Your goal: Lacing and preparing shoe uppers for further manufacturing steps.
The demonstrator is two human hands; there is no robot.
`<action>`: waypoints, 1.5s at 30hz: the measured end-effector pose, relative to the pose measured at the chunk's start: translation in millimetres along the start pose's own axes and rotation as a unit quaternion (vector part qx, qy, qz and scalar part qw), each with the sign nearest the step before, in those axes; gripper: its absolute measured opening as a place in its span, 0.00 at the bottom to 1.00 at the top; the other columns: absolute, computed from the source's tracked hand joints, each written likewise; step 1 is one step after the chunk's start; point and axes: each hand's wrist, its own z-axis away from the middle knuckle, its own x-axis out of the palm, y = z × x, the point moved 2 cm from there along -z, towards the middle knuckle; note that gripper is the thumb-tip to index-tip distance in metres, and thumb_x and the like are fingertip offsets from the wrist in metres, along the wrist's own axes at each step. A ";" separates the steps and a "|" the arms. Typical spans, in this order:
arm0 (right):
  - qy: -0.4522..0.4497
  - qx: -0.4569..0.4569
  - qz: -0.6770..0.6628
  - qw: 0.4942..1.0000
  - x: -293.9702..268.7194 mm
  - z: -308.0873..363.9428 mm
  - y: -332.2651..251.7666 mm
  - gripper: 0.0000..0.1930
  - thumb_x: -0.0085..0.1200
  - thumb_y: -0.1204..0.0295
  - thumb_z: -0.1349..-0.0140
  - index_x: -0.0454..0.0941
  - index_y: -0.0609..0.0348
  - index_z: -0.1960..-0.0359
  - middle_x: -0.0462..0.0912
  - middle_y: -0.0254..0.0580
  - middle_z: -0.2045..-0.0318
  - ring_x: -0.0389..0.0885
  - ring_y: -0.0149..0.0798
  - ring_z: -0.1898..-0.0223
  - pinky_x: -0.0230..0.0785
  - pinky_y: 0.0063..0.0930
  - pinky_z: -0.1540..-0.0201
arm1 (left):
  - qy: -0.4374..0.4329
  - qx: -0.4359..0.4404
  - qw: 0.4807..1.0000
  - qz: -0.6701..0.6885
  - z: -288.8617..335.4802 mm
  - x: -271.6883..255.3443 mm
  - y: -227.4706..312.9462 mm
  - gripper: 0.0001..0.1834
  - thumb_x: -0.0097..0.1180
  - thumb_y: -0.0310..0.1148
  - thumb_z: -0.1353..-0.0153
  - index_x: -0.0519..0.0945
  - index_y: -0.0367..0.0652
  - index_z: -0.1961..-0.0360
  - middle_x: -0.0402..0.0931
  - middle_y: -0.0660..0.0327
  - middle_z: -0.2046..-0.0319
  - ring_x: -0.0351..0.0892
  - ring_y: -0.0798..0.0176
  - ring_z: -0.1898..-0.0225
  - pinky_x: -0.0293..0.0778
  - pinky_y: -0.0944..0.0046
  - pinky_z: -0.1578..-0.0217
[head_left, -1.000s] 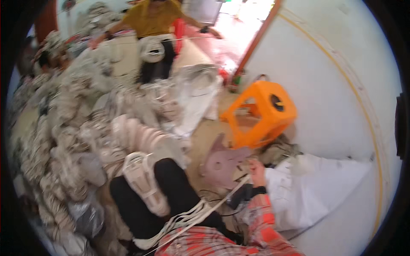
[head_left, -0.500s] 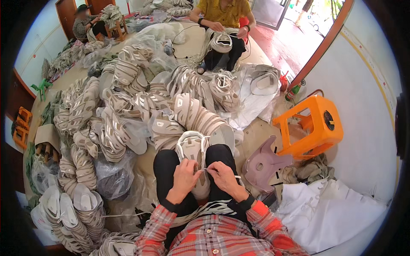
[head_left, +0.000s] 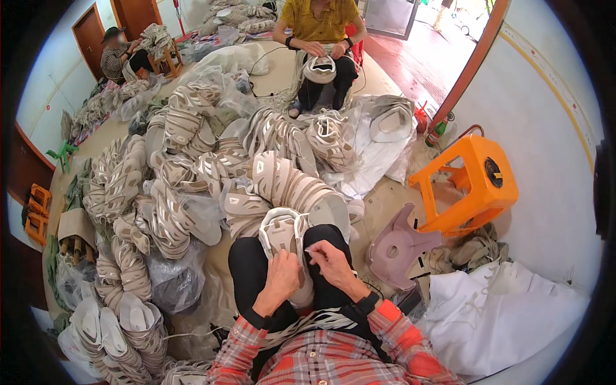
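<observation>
Both hands remain on the white shoe upper (head_left: 282,234) lying on the lap, as half a second earlier: left hand (head_left: 282,277) clasps its near end, right hand (head_left: 328,260) pinches a thread beside it. Its long axis points away toward the piled uppers (head_left: 192,173).

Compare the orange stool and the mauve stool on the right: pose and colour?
The orange stool lies tipped on its side by the white wall; the mauve stool lies lower, nearer the person's right hand, also overturned. Orange is bright and looks larger; mauve is dull and looks smaller. Both seem to be moulded plastic, and neither is touched by a hand.
</observation>
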 end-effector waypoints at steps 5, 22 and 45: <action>-0.046 -0.158 0.109 0.980 7.3 -8.1 0.2 0.05 0.44 0.73 0.39 0.70 0.62 0.66 0.76 0.49 0.72 0.77 0.48 0.69 0.68 0.34 0.66 | 0.081 -0.011 0.997 0.005 1.8 3.9 19.3 0.07 0.53 0.27 0.52 0.70 0.38 0.72 0.70 0.52 0.73 0.71 0.50 0.68 0.63 0.53 0.65; -0.074 -0.173 0.378 0.906 26.4 3.2 -10.7 0.04 0.46 0.76 0.48 0.69 0.61 0.71 0.70 0.49 0.74 0.74 0.53 0.71 0.68 0.43 0.70 | 0.223 -0.102 0.956 0.162 33.1 -19.1 -3.6 0.15 0.53 0.23 0.49 0.69 0.36 0.58 0.65 0.48 0.61 0.71 0.50 0.68 0.70 0.57 0.65; 0.018 0.045 -0.018 0.999 -16.9 -7.2 -3.4 0.04 0.47 0.74 0.39 0.72 0.62 0.68 0.74 0.37 0.77 0.73 0.27 0.80 0.67 0.20 0.81 | -0.145 -0.013 0.981 0.126 28.1 7.3 12.5 0.08 0.49 0.26 0.52 0.67 0.37 0.70 0.67 0.49 0.74 0.70 0.46 0.68 0.68 0.54 0.69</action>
